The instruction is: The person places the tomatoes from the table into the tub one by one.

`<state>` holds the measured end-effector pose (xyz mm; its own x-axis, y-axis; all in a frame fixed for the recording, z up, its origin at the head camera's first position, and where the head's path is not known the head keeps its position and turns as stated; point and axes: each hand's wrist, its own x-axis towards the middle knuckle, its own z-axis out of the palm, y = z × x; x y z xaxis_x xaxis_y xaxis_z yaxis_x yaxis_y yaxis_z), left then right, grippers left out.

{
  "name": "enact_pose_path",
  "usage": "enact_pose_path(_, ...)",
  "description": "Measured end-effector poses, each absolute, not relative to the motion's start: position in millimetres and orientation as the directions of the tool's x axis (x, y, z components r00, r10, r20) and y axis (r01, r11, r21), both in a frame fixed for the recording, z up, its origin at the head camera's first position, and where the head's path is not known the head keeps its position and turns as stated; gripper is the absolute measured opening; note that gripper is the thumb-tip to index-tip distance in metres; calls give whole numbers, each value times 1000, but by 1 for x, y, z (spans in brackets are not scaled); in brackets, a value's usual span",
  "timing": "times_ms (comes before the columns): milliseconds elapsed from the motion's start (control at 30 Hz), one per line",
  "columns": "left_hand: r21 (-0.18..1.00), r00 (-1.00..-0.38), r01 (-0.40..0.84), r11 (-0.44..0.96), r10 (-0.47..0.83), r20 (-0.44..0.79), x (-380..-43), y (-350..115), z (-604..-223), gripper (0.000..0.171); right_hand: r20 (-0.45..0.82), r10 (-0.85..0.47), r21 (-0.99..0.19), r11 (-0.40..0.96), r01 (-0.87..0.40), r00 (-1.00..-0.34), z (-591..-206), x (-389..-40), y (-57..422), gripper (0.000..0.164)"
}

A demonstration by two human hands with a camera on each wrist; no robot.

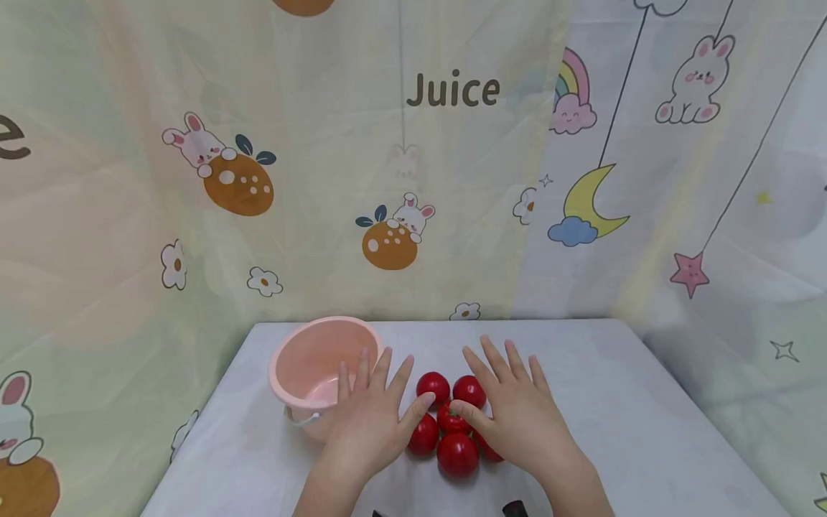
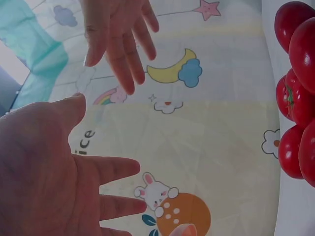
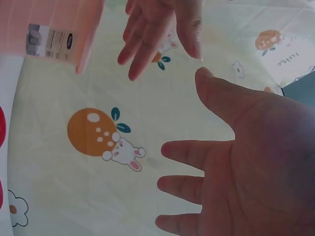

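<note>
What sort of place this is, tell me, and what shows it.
Probably a curtained-off tabletop booth: bunny-printed fabric hangs behind and beside a white-covered table, which bears a pink bucket and red tomatoes.

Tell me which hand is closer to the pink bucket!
Left. The left hand overlaps the right side of the pink bucket in the head view; the right hand is farther off, right of most of the red tomatoes.

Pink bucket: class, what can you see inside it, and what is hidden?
In the head view, the pink bucket shows bare inner wall and part of its floor. The left hand hides the lower-right part of the inside.
</note>
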<state>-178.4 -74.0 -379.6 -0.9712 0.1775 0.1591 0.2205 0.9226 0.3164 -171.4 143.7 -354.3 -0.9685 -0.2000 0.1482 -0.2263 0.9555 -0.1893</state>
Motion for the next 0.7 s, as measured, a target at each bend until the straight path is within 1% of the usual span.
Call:
enact_pose_path(100,329,-971,218,919,170,170,-180,-81,-379,74,152,-223,-211,944,-252,-963,-353,-172,147,87)
enact_pose_path(167,365,-973,202,909,145,177,-184,-92,-377,75,147,-247,-259,925,-278,-958,-353,-173,154,84)
enact_pose_path(267,450,-968,192,872,94,231,-192,-121,-375,73,133,-264,-375,879,-295,-955,-355,-178,167,78)
enact_pose_path(400,558,-942,165,814,-38,334,-207,-168,-378,67,103,-274,-544,789,-285,-956,-368,-194,190,73)
enact_pose_path(433,596,-937,143,790,-86,338,-210,-180,-380,66,100,-278,-584,761,-282,-955,-374,-201,197,70)
enact_pose_path(500,685,-931,79,724,-192,311,-216,-199,-385,64,90,-277,-674,690,-264,-957,-388,-217,208,65)
enact_pose_path(567,777,-920,37,628,-281,271,-220,-213,-392,63,78,-263,-761,608,-228,-962,-406,-232,217,60)
enact_pose_path(633,854,-916,-10,520,-347,200,-224,-223,-400,63,66,-246,-827,529,-191,-967,-427,-247,224,58)
enact_pose_path(700,919,-915,-32,394,-382,131,-228,-229,-409,62,50,-227,-868,472,-154,-973,-447,-258,228,59)
